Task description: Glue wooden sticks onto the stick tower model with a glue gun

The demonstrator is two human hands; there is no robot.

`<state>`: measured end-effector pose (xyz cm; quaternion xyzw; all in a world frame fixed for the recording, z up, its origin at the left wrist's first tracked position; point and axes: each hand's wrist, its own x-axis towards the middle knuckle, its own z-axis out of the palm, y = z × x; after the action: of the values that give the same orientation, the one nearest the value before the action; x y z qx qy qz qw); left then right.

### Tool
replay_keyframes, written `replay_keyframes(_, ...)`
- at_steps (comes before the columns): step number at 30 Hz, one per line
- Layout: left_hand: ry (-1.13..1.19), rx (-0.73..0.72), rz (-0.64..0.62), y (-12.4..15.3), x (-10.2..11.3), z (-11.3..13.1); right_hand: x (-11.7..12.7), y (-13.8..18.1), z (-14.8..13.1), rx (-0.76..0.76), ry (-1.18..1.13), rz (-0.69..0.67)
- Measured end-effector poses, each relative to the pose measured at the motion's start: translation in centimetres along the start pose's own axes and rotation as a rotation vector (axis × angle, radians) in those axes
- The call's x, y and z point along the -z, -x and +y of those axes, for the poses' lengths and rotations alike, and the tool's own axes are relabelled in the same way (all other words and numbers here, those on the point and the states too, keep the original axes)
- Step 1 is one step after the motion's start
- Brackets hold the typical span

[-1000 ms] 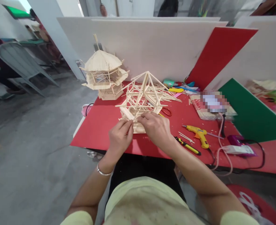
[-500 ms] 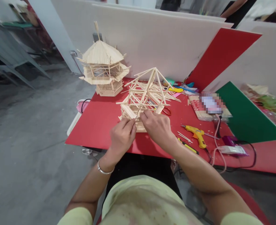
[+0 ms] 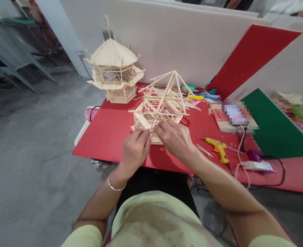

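Observation:
A half-open wooden-stick pavilion model (image 3: 164,97) stands on the red tabletop in front of me, its pointed roof a bare frame with short slatted panels lower down. My left hand (image 3: 136,146) is closed in a pinch at the model's front lower roof edge, on what looks like a thin wooden stick, mostly covered by the fingers. Close beside it, my right hand (image 3: 174,136) has its fingers bent and pressed together at the same front edge. Whatever lies between those fingertips is hidden. Both hands partly cover the model's base.
A fuller stick pavilion (image 3: 114,55) stands at the back left. Loose sticks (image 3: 176,93) lie behind the model. To the right are a yellow glue gun (image 3: 218,148), a few short sticks (image 3: 205,150), a phone (image 3: 235,114) on packaged sticks, cables and a green board (image 3: 277,128).
The view has shifted slightly, so the table's things sit a little differently in frame. Both hands stay pinched at the model's front edge, with hardly any movement.

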<state>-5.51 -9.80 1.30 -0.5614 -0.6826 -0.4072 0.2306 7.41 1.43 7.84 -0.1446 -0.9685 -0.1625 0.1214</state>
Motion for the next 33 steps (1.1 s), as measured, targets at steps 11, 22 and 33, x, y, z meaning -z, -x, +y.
replay_keyframes(11,-0.004,-0.009,-0.006,0.0,0.2,-0.2,-0.7,-0.6,0.4,0.011,-0.003,0.075)
replay_keyframes(22,-0.058,-0.024,0.073,0.6,0.1,0.1,-2.6,5.6,-1.4,-0.256,-0.187,0.413)
replay_keyframes(33,-0.381,0.147,-0.354,2.7,-3.9,3.5,-6.1,5.1,-1.7,-0.418,-0.102,0.25)
